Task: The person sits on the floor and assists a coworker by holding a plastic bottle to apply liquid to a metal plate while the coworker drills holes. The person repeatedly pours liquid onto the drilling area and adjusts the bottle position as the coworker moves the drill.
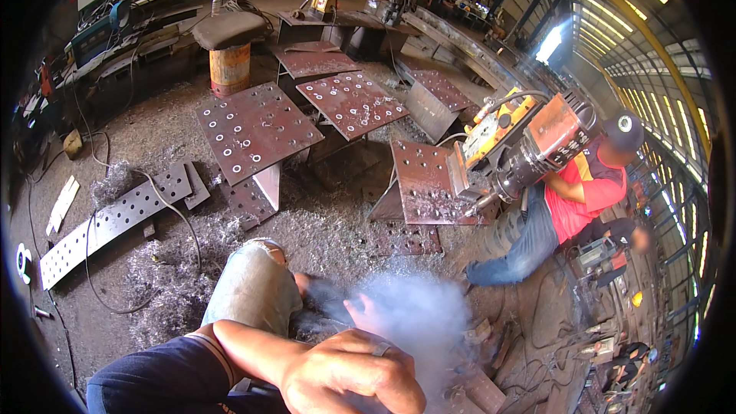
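Note:
My left hand is at the lower middle, its forearm coming from a dark blue sleeve at lower left. A ring is on one finger. The fingers curl downward and look closed; whatever is inside the grip is hidden. Just beyond it, pale smoke rises and veils the work below. A pinkish, hand-like shape shows faintly in the smoke; I cannot tell whether it is my right hand. A leg in pale denim lies beside my forearm. Small steel pieces are partly visible below the smoke.
Drilled reddish steel plates stand ahead. To the right, a seated person works at a magnetic drill on another plate. A long drilled bar, cables and metal shavings lie at left. A padded drum stool stands behind.

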{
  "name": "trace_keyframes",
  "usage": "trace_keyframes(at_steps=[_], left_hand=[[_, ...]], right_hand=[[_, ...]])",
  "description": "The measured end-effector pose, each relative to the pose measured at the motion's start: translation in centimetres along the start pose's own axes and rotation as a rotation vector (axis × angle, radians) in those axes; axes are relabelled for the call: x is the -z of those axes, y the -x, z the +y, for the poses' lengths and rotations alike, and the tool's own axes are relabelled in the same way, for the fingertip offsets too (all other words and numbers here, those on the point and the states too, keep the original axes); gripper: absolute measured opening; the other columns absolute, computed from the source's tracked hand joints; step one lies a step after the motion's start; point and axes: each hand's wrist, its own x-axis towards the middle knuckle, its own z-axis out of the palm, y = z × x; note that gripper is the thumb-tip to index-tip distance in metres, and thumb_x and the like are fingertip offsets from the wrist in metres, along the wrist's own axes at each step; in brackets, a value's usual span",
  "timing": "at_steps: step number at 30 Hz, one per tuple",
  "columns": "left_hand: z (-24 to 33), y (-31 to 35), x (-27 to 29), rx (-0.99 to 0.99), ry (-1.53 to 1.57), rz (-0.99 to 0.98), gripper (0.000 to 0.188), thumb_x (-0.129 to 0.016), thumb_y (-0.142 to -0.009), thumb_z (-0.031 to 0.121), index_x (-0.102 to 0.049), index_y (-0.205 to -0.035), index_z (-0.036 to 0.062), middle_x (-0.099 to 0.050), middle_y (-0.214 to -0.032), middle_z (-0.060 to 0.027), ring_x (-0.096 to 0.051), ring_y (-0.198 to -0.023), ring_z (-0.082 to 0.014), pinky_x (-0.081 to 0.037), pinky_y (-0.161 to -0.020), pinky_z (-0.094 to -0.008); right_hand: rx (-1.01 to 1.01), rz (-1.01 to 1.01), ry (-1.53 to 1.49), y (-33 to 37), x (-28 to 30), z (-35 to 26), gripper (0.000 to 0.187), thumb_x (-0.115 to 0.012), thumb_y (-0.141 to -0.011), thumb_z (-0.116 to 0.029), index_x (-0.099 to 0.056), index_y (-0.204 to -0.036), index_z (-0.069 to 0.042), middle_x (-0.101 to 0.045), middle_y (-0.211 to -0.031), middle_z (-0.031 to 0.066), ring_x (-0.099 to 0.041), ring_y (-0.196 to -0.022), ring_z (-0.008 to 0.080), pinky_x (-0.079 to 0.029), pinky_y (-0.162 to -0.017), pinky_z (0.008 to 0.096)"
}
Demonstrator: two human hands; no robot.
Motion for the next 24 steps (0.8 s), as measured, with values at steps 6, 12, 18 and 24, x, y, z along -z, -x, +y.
trace_keyframes(at_steps=[6,12,18,24], left_hand=[[-0.3,0.1,-0.5,-0.015,-0.002,0.039,0.019,-0.076,-0.084,0.0,-0.066,-0.072,0.0104,-0.057,-0.066,-0.0022,-0.05,-0.052,-0.0081,-0.05,-0.06,-0.028],[-0.6,0.1,-1.3,-0.038,-0.011,0.151,0.021,-0.075,-0.085,-0.001,-0.063,-0.071,0.0091,-0.056,-0.063,-0.0015,-0.048,-0.049,-0.0077,-0.051,-0.059,-0.0286],[-0.9,-0.2,-3.5,-0.069,-0.056,0.395,0.023,-0.074,-0.086,-0.003,-0.061,-0.07,0.0078,-0.054,-0.06,-0.0009,-0.046,-0.046,-0.0072,-0.051,-0.058,-0.0292],[-0.6,-1.0,-6.6,-0.008,-0.176,0.763,0.025,-0.073,-0.087,-0.004,-0.059,-0.069,0.0065,-0.053,-0.057,-0.0002,-0.044,-0.043,-0.0067,-0.051,-0.057,-0.0297]], right_hand=[[-0.013,0.068,-0.058,1.0,-0.5,-0.4,0.065,-0.064,-0.093,-0.055,-0.061,-0.135,-0.006,-0.069,-0.119,0.024,-0.066,-0.114,0.0378,-0.049,-0.101,0.045],[-0.03,-0.08,-0.047,1.8,2.8,-3.5,0.067,-0.064,-0.091,-0.056,-0.061,-0.135,-0.006,-0.068,-0.122,0.0255,-0.063,-0.119,0.0405,-0.048,-0.102,0.047],[0.028,-0.036,0.008,1.8,3.0,-3.5,0.061,-0.064,-0.091,-0.055,-0.065,-0.129,-0.007,-0.069,-0.12,0.0224,-0.065,-0.113,0.0417,-0.05,-0.097,0.0471],[0.011,-0.062,-0.041,2.9,4.8,-5.7,0.054,-0.066,-0.092,-0.052,-0.066,-0.123,-0.008,-0.071,-0.117,0.0167,-0.067,-0.111,0.0374,-0.052,-0.094,0.045]])
